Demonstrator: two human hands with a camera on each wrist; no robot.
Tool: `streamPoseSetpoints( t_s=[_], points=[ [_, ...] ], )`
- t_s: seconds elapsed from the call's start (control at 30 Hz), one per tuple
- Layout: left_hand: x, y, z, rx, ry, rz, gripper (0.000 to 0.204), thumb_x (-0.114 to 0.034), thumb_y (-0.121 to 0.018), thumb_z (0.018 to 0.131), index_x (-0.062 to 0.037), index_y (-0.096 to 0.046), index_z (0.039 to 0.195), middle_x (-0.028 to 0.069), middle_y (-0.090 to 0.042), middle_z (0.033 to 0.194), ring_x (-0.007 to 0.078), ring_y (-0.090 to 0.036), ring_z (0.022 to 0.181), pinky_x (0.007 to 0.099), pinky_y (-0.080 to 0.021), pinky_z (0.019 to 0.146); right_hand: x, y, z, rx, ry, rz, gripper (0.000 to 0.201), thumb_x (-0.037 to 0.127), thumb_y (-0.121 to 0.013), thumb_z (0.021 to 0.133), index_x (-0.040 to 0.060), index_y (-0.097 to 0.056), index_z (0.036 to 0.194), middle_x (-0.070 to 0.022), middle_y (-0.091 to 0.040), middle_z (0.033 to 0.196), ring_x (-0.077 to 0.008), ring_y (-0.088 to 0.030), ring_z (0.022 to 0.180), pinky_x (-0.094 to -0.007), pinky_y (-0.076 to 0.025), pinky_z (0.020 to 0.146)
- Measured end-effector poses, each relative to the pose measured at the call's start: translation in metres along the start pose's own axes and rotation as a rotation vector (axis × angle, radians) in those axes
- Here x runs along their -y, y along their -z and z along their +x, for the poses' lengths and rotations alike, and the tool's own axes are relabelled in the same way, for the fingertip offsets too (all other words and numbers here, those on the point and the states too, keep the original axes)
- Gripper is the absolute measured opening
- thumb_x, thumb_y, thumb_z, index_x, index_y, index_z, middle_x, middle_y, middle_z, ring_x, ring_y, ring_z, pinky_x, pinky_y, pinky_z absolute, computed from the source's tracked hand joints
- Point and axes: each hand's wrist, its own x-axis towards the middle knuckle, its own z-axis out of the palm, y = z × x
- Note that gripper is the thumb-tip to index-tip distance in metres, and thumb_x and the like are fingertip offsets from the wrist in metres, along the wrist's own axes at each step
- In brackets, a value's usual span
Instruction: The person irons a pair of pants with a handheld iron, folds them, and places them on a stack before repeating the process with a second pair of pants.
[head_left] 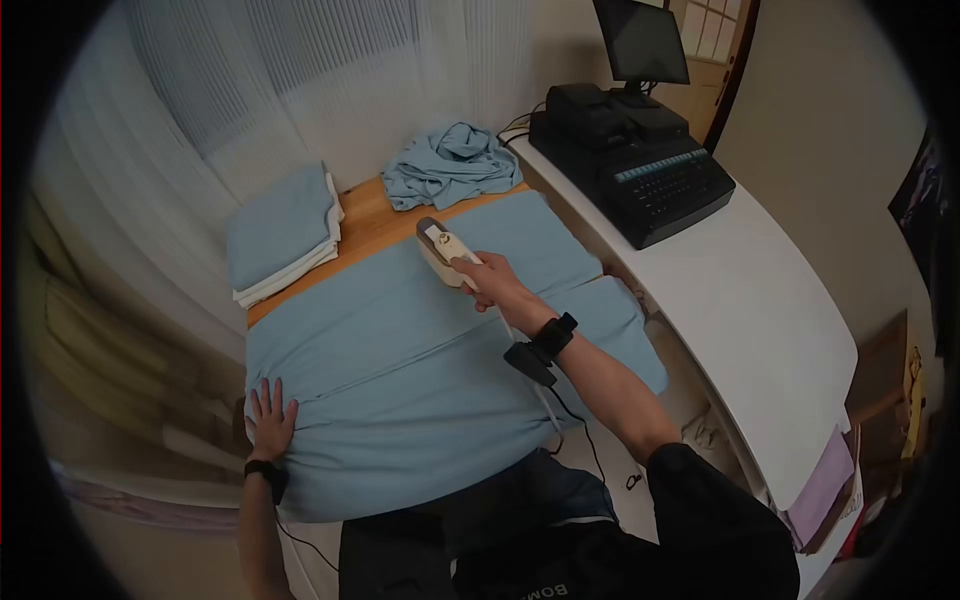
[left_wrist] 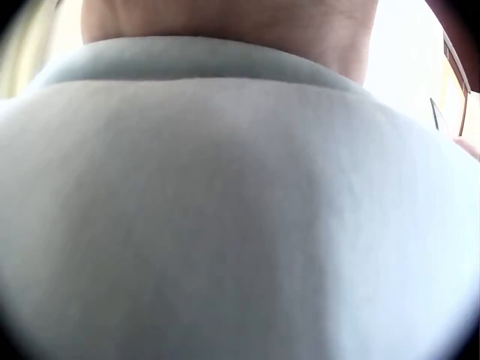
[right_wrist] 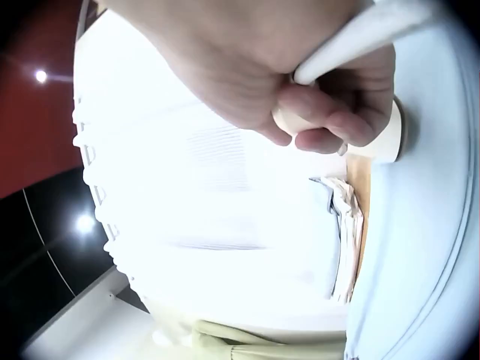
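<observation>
A light blue cloth [head_left: 400,350] lies spread over the wooden table, with wrinkles toward its near left side and a long crease across the middle. My right hand [head_left: 492,283] grips the handle of a cream-coloured iron [head_left: 437,258], which rests over the far part of this cloth. From the handle's rear runs a white cord [right_wrist: 367,37]. My left hand [head_left: 271,421] rests on the cloth's near left edge, fingers spread and straight. The left wrist view shows mostly pale cloth [left_wrist: 195,210] up close, with the fingers hidden.
Folded blue and white cloths [head_left: 282,235] are stacked at the back left. A crumpled blue cloth [head_left: 450,168] sits at the back edge. On the right, a white counter [head_left: 740,300] bears a black keyboard machine [head_left: 640,165] and a monitor [head_left: 642,42]. Sheer curtains [head_left: 300,80] hang behind.
</observation>
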Motion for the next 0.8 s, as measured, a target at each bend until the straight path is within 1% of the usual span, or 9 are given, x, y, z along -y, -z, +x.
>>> streamPoseSetpoints(
  t_s=[0.07, 0.13, 0.17, 0.2, 0.27, 0.4, 0.5, 0.67, 0.8],
  points=[
    [0.026, 0.029, 0.011, -0.042, 0.032, 0.063, 0.071, -0.063, -0.038, 0.101, -0.0279, -0.023, 0.161, 0.0040, -0.009, 0.170, 0.0382, -0.002, 0.155, 0.0754, -0.008, 0.113, -0.001, -0.042, 0.005, 0.035, 0.077, 0.187, 0.049, 0.047, -0.063, 0.092, 0.0022, -0.062, 0.114, -0.0001, -0.050, 0.076, -0.0085, -0.040, 0.058, -0.0251, -0.039, 0.055],
    [0.028, 0.015, -0.031, 0.010, 0.052, 0.072, 0.069, -0.060, -0.038, 0.102, -0.0275, -0.024, 0.161, 0.0039, -0.010, 0.170, 0.0392, -0.004, 0.155, 0.0761, -0.008, 0.112, -0.026, -0.036, -0.018, 0.096, 0.004, 0.116, 0.049, 0.047, -0.063, 0.092, 0.0026, -0.063, 0.113, 0.0003, -0.050, 0.076, -0.0083, -0.039, 0.058, -0.0251, -0.039, 0.055],
    [0.038, 0.021, -0.028, -0.019, 0.048, 0.063, 0.068, -0.059, -0.038, 0.102, -0.0274, -0.024, 0.161, 0.0042, -0.011, 0.170, 0.0396, -0.006, 0.154, 0.0755, -0.008, 0.113, -0.026, -0.037, -0.010, 0.162, 0.000, 0.046, 0.048, 0.047, -0.063, 0.092, 0.0030, -0.063, 0.112, 0.0007, -0.050, 0.076, -0.0082, -0.039, 0.057, -0.0251, -0.039, 0.055],
    [0.016, -0.018, -0.022, -0.026, 0.031, -0.033, 0.067, -0.058, -0.038, 0.103, -0.0273, -0.023, 0.161, 0.0046, -0.011, 0.170, 0.0401, -0.007, 0.154, 0.0750, -0.008, 0.113, -0.018, -0.005, -0.012, 0.143, -0.012, -0.033, 0.048, 0.047, -0.063, 0.092, 0.0030, -0.063, 0.112, 0.0007, -0.050, 0.076, -0.0082, -0.039, 0.057, -0.0251, -0.039, 0.055],
    [0.021, -0.001, -0.015, -0.053, 0.027, 0.031, 0.067, -0.057, -0.037, 0.103, -0.0271, -0.023, 0.161, 0.0048, -0.011, 0.169, 0.0404, -0.008, 0.154, 0.0742, -0.008, 0.114, -0.012, 0.012, -0.013, 0.099, -0.008, 0.004, 0.051, 0.050, -0.065, 0.093, 0.0042, -0.061, 0.114, 0.0034, -0.050, 0.076, -0.0050, -0.037, 0.058, -0.0234, -0.036, 0.055],
    [0.028, -0.002, -0.025, -0.047, 0.001, 0.038, 0.066, -0.056, -0.036, 0.104, -0.0271, -0.021, 0.161, 0.0049, -0.012, 0.169, 0.0409, -0.010, 0.154, 0.0723, -0.008, 0.115, -0.024, 0.064, -0.023, -0.143, 0.064, 0.053, 0.048, 0.049, -0.064, 0.094, 0.0060, -0.061, 0.115, 0.0043, -0.050, 0.075, -0.0037, -0.033, 0.055, -0.0239, -0.035, 0.054],
    [0.017, -0.053, -0.003, -0.045, -0.033, -0.042, 0.066, -0.056, -0.035, 0.104, -0.0267, -0.021, 0.161, 0.0051, -0.012, 0.169, 0.0408, -0.010, 0.154, 0.0726, -0.008, 0.115, -0.014, 0.107, -0.030, -0.387, 0.125, -0.012, 0.045, 0.045, -0.065, 0.094, 0.0051, -0.059, 0.114, 0.0039, -0.049, 0.074, -0.0044, -0.032, 0.053, -0.0240, -0.035, 0.055],
    [0.026, -0.025, -0.012, -0.040, -0.025, 0.049, 0.065, -0.055, -0.035, 0.104, -0.0266, -0.021, 0.161, 0.0059, -0.012, 0.169, 0.0403, -0.010, 0.154, 0.0724, -0.008, 0.115, -0.015, 0.126, -0.047, -0.550, 0.122, 0.011, 0.042, 0.041, -0.064, 0.095, 0.0048, -0.061, 0.116, 0.0021, -0.050, 0.070, -0.0067, -0.038, 0.051, -0.0268, -0.038, 0.051],
    [0.010, 0.003, -0.018, -0.044, -0.064, 0.213, 0.066, -0.051, -0.037, 0.105, -0.0196, -0.021, 0.161, 0.0094, -0.011, 0.169, 0.0400, -0.009, 0.154, 0.0723, -0.007, 0.115, 0.000, 0.070, -0.130, -0.413, 0.066, 0.018, 0.046, 0.040, -0.062, 0.097, 0.0047, -0.058, 0.127, 0.0029, -0.047, 0.070, -0.0058, -0.037, 0.054, -0.0248, -0.036, 0.050]
  ],
)
